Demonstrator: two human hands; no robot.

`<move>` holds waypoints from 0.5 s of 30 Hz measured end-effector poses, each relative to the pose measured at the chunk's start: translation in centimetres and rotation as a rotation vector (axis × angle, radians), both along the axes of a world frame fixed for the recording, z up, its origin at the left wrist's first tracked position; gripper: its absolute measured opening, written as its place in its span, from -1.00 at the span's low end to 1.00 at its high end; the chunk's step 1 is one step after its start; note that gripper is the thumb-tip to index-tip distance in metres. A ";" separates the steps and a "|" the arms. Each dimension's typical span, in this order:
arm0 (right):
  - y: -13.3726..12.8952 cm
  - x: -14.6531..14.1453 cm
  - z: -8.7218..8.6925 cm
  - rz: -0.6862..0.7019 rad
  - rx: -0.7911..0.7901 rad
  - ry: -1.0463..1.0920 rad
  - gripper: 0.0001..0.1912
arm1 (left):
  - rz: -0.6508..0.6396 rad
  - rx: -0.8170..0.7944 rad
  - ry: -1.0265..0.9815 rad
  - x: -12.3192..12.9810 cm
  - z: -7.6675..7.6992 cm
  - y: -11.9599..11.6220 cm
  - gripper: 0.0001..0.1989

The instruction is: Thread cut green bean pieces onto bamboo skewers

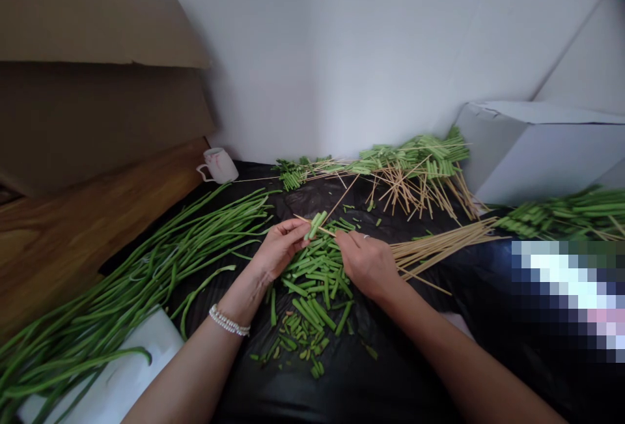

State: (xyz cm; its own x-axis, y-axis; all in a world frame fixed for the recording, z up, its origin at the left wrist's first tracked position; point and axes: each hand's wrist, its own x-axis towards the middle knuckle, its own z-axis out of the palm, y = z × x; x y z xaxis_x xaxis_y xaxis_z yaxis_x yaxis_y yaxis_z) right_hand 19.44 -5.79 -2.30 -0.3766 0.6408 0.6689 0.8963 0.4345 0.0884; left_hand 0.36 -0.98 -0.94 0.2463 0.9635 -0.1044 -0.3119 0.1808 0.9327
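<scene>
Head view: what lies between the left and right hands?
The head view shows cut green bean pieces on black plastic sheeting between the left hand and right hand.

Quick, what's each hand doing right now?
Left hand: closed, holding a wooden skewer with bean pieces on it.
Right hand: fingertips at the skewer; cannot tell whether it's gripping.

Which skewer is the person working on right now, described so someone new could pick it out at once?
On the black plastic sheet, find the heap of cut green bean pieces at the centre. Just above it, the person's left hand and right hand hold one thin wooden skewer between them. It carries a short cluster of bean pieces, unlike the bare skewers to the right.
</scene>
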 end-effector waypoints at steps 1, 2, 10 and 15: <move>0.0 0.1 0.0 -0.002 0.007 -0.003 -0.76 | 0.007 0.002 0.002 -0.2 0.1 0.1 -0.80; 0.1 0.2 0.1 -0.007 0.019 -0.004 -0.76 | 0.015 0.005 0.011 -0.4 0.1 0.3 -0.78; 0.5 0.9 0.4 -0.067 0.066 0.020 -0.80 | 0.048 0.244 0.565 -2.1 0.6 1.0 -0.68; 0.5 0.9 0.3 -0.066 0.070 0.017 -0.81 | -0.187 0.303 0.793 -2.6 0.6 0.8 -0.65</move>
